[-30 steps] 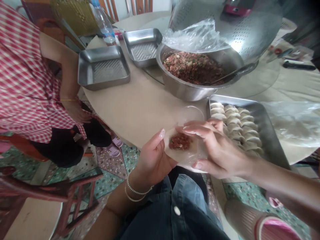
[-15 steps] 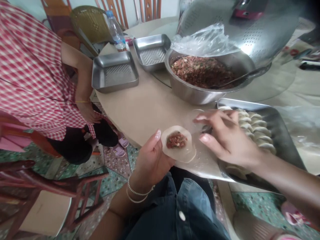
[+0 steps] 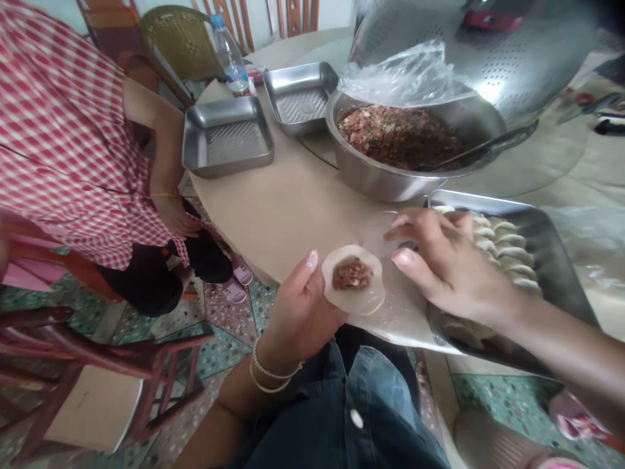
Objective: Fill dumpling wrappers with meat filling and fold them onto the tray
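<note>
My left hand [image 3: 307, 306] supports a round dumpling wrapper [image 3: 332, 301], its thumb at the edge and the other fingers underneath. A lump of minced meat filling [image 3: 352, 273] lies in the middle of the flat, unfolded wrapper. My right hand [image 3: 444, 264] is over a small translucent dish [image 3: 375, 231], thumb and fingers apart, fingertips at the dish; whether they touch what is in it is hard to tell. Behind that hand sits a metal tray [image 3: 561, 286] with rows of folded dumplings [image 3: 510, 244], partly hidden by my forearm.
A large steel bowl [image 3: 385, 185] of meat filling stands farther back, a utensil handle [image 3: 508, 140] leaning out and a plastic bag [image 3: 405, 78] over its rim. Two metal trays [image 3: 229, 166] [image 3: 305, 124] and a bottle [image 3: 232, 58] are at the left. A person in a checked shirt [image 3: 73, 130] is beside the table.
The view has shifted slightly, so everything sits a little farther right. My right hand stays at the small dish, and my left hand still holds the filled wrapper.
</note>
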